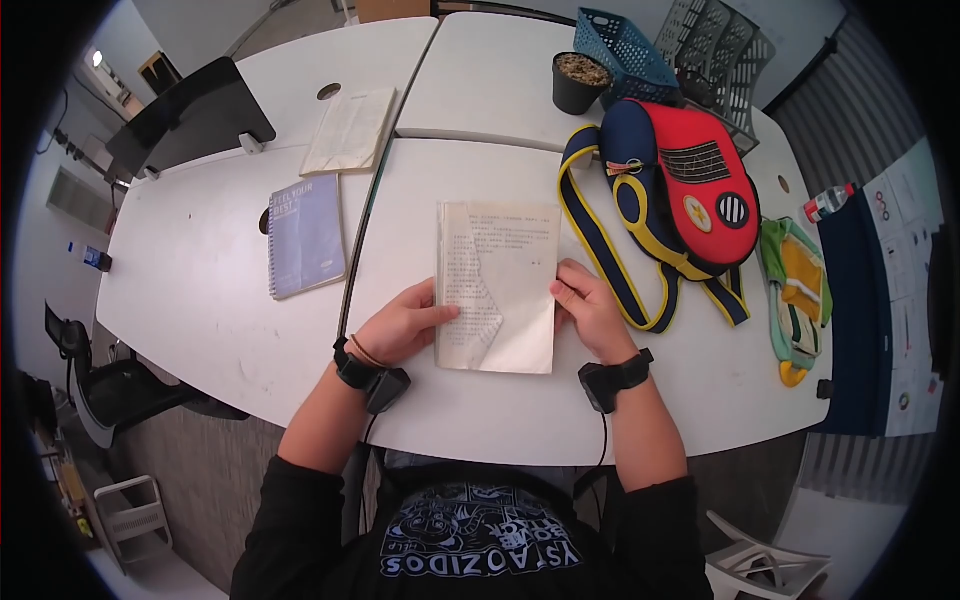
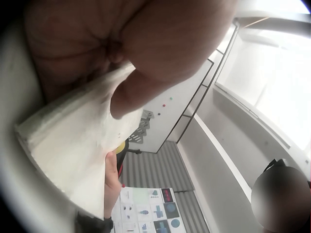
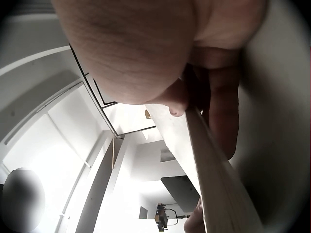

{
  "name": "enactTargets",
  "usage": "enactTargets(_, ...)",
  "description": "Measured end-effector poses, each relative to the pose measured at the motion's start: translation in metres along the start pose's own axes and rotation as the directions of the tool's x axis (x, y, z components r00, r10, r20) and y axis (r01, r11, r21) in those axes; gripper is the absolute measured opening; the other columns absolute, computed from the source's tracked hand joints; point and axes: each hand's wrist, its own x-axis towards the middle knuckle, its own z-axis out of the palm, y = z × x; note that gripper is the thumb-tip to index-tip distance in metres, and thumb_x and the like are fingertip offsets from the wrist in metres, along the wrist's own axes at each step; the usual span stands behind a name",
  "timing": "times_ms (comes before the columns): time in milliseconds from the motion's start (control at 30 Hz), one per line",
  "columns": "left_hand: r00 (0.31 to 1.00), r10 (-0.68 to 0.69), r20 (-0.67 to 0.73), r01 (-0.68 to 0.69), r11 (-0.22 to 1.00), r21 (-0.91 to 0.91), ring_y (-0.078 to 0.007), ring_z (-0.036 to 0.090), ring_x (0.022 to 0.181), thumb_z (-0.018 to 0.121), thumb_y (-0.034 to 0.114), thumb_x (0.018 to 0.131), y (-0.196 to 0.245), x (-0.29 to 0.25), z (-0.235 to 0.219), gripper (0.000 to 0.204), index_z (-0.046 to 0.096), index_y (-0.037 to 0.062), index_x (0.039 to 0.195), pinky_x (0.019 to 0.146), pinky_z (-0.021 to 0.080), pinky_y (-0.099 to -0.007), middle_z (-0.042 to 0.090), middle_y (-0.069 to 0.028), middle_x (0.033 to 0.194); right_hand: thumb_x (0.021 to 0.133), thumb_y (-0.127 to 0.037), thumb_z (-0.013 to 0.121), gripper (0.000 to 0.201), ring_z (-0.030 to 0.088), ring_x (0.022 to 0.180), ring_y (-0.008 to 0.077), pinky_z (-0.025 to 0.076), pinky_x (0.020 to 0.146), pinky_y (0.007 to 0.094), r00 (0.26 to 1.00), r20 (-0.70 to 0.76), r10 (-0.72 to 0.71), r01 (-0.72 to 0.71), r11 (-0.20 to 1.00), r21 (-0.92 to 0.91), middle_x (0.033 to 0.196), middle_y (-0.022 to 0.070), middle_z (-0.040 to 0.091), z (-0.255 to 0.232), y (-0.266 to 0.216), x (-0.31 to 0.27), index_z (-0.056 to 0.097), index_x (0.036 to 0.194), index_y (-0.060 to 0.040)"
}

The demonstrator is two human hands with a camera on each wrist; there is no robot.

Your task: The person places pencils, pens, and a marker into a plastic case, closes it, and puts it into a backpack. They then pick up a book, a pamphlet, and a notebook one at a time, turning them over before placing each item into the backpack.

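Observation:
Both hands hold a worn paperback book (image 1: pixel 520 310) over the table in front of the body. Its upper face shows typed lines and a slanting torn or folded paper edge. My left hand (image 1: pixel 400 322) grips the left side, thumb across the printed face. On the opposite edge, my right hand (image 1: pixel 592 310) pinches the book between thumb and fingers. The left wrist view shows the book's pale pages (image 2: pixel 73 150) under the left thumb. In the right wrist view, the page block (image 3: pixel 214 179) runs between the right thumb and fingers. Fingers beneath the book are mostly hidden in the head view.
Left of the book lie a purple spiral notebook (image 1: pixel 308 238) and another worn book (image 1: pixel 348 130). A red and navy backpack (image 1: pixel 690 190) sits at right, its strap near the right hand. Beyond are a plant pot (image 1: pixel 578 90), a blue basket (image 1: pixel 625 55) and a green-yellow cloth item (image 1: pixel 798 290).

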Motion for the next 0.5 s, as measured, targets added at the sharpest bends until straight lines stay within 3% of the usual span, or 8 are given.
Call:
enactTargets(100, 0.998, 0.026, 0.065, -0.031, 0.996, 0.082, -0.0242, 0.056, 0.142, 0.065, 0.0, 0.103, 0.0, -0.002, 0.002, 0.066, 0.036, -0.004, 0.162, 0.118, 0.048, -0.0386, 0.055, -0.0165, 0.156, 0.111, -0.014, 0.057, 0.031, 0.068, 0.097, 0.0152, 0.061, 0.072, 0.0278, 0.999, -0.042, -0.021, 0.024, 0.997, 0.078, 0.115, 0.0053, 0.06, -0.002, 0.002, 0.002, 0.069, 0.132, 0.0055)
enactTargets(167, 0.993, 0.095, 0.067, -0.109, 0.963, 0.246, -0.0238, 0.056, 0.141, 0.069, -0.003, 0.099, -0.002, -0.003, 0.004, 0.071, 0.036, -0.0033, 0.162, 0.118, 0.047, -0.0374, 0.056, -0.0155, 0.154, 0.111, -0.015, 0.057, 0.03, 0.068, 0.099, 0.0158, 0.062, 0.073, 0.0289, 0.997, -0.07, -0.018, 0.025, 0.994, 0.105, 0.116, 0.0055, 0.06, 0.0, 0.002, 0.0, 0.069, 0.131, 0.0055)
enactTargets(233, 0.994, 0.105, 0.026, -0.108, 0.974, 0.198, -0.0233, 0.056, 0.14, 0.068, -0.004, 0.097, -0.003, -0.001, 0.006, 0.074, 0.035, -0.003, 0.163, 0.118, 0.047, -0.0369, 0.056, -0.0149, 0.154, 0.111, -0.015, 0.057, 0.03, 0.068, 0.102, 0.0164, 0.063, 0.074, 0.03, 0.995, -0.094, -0.022, 0.035, 0.991, 0.132, 0.117, 0.0057, 0.061, 0.0, -0.001, 0.001, 0.069, 0.13, 0.0054)
enactTargets(300, 0.994, 0.112, -0.019, -0.108, 0.983, 0.151, -0.0228, 0.057, 0.139, 0.067, -0.006, 0.094, -0.004, -0.003, 0.007, 0.076, 0.034, -0.0028, 0.163, 0.118, 0.046, -0.0363, 0.057, -0.0142, 0.154, 0.111, -0.016, 0.058, 0.03, 0.071, 0.101, 0.0178, 0.064, 0.076, 0.0315, 0.999, -0.027, -0.039, 0.042, 0.992, 0.12, 0.116, 0.0068, 0.064, 0.0, -0.007, -0.002, 0.069, 0.129, 0.0056)
enactTargets(333, 0.991, 0.129, -0.042, -0.122, 0.983, 0.138, -0.0224, 0.057, 0.139, 0.065, -0.008, 0.091, -0.004, -0.004, 0.008, 0.079, 0.035, -0.0029, 0.163, 0.118, 0.046, -0.0359, 0.058, -0.0136, 0.153, 0.113, -0.021, 0.057, 0.034, 0.073, 0.099, 0.0191, 0.064, 0.078, 0.0344, 0.999, 0.048, -0.011, 0.005, 0.992, 0.125, 0.115, 0.0074, 0.068, -0.006, -0.013, -0.005, 0.068, 0.132, 0.0045)
enactTargets(433, 0.995, 0.098, -0.004, -0.096, 0.983, 0.156, -0.0214, 0.058, 0.137, 0.062, -0.009, 0.085, 0.001, -0.008, 0.011, 0.082, 0.037, -0.003, 0.163, 0.117, 0.045, -0.0354, 0.059, -0.0125, 0.15, 0.116, -0.032, 0.051, 0.041, 0.074, 0.097, 0.0198, 0.064, 0.078, 0.0367, 1.0, 0.024, 0.011, -0.016, 0.968, 0.249, 0.111, 0.0085, 0.072, -0.028, -0.026, -0.015, 0.066, 0.133, 0.0023)
enactTargets(467, 0.997, 0.056, 0.047, -0.064, 0.982, 0.177, -0.0208, 0.058, 0.136, 0.062, -0.008, 0.082, 0.005, -0.01, 0.011, 0.083, 0.039, -0.003, 0.162, 0.118, 0.044, -0.0354, 0.06, -0.0121, 0.148, 0.117, -0.042, 0.044, 0.048, 0.074, 0.098, 0.0184, 0.063, 0.082, 0.0371, 0.999, -0.047, -0.018, 0.031, 0.954, 0.298, 0.111, 0.0099, 0.073, -0.031, -0.033, -0.019, 0.064, 0.131, -0.0002)
enactTargets(500, 0.997, 0.047, 0.057, -0.057, 0.981, 0.187, -0.0208, 0.058, 0.136, 0.062, -0.008, 0.082, 0.009, -0.01, 0.013, 0.083, 0.039, -0.003, 0.162, 0.118, 0.044, -0.0354, 0.06, -0.0121, 0.148, 0.118, -0.045, 0.041, 0.051, 0.071, 0.093, 0.0135, 0.059, 0.081, 0.0311, 0.992, -0.123, -0.039, 0.075, 0.95, 0.303, 0.106, 0.008, 0.073, -0.034, -0.032, -0.018, 0.065, 0.125, -0.0015)
